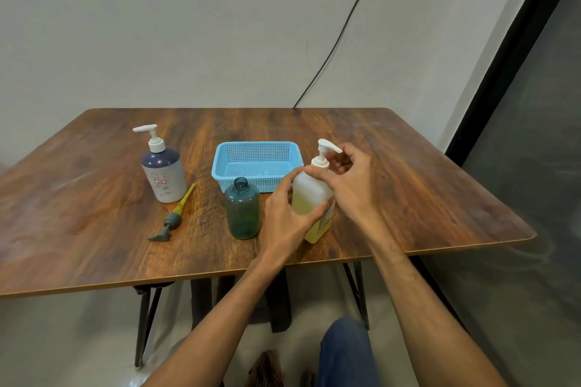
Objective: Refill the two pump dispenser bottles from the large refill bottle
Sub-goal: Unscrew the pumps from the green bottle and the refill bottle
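A translucent white bottle [305,195] about half full of yellow liquid stands near the table's front edge, with a white pump [327,146] on top. My left hand [283,220] grips its body from the left. My right hand [353,185] curls its thumb and fingers round the pump's collar at the neck. Just left of it stands a teal see-through bottle [242,214] with an open neck and no pump. Its grey pump with a yellow tube [172,219] lies on the table further left. A white and navy pump dispenser [163,174] stands at the left, pump on.
A light-blue perforated basket [220,166] sits behind the teal bottle, mid-table. The wooden table [424,192] has a wall behind it and a dark panel to its right. A black cable runs down the wall. My knee shows below the front edge.
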`<state>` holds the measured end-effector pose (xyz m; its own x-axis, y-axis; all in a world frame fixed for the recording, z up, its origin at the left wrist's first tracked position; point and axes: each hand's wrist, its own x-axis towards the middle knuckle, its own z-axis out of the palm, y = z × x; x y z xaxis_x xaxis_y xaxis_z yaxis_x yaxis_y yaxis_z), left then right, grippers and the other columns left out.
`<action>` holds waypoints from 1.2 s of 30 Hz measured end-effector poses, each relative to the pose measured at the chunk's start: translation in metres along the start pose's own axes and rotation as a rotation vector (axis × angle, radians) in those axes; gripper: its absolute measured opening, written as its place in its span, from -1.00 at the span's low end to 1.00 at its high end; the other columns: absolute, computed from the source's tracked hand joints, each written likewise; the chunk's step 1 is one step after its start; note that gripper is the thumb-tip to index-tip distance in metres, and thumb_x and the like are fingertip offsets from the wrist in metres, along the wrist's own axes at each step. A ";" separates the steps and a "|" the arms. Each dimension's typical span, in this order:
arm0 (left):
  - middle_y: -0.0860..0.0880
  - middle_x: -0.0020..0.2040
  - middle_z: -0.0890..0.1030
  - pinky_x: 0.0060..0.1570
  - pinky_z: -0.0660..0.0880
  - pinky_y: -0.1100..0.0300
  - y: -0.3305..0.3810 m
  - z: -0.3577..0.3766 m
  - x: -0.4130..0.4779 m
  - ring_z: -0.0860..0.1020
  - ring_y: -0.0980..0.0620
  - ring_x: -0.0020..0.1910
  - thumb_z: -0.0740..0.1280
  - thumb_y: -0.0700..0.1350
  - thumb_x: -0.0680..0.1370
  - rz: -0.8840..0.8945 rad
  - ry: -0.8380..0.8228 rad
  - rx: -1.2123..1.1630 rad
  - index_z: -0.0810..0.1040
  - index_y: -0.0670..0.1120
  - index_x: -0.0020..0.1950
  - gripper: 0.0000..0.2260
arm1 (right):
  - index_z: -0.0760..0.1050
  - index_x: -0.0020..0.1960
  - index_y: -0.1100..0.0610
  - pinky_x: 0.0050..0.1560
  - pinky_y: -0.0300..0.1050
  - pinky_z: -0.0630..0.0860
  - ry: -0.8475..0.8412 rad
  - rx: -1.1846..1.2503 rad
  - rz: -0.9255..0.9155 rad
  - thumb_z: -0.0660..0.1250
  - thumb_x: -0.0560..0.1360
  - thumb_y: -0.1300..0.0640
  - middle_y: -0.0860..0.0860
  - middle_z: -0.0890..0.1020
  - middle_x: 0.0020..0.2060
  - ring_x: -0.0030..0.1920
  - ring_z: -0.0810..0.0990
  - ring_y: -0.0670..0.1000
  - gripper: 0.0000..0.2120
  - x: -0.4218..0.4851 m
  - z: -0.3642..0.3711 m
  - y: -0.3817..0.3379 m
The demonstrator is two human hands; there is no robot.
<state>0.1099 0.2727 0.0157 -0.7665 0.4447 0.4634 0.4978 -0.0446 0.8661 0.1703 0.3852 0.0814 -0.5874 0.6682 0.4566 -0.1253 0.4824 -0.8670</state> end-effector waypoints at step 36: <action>0.14 0.36 0.53 0.22 0.60 0.02 -0.004 0.002 0.000 0.53 0.18 0.30 0.55 0.22 0.37 0.003 0.003 0.023 0.42 0.08 0.48 -0.27 | 0.65 0.11 0.21 -0.02 -0.21 0.59 -0.275 0.061 0.066 0.47 0.45 0.34 -0.02 0.71 0.00 -0.04 0.65 -0.17 -0.76 0.011 -0.019 -0.007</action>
<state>0.1085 0.2750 0.0120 -0.7660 0.4421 0.4667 0.5093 -0.0255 0.8602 0.1799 0.3994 0.0961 -0.7895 0.5144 0.3349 -0.1228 0.4022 -0.9073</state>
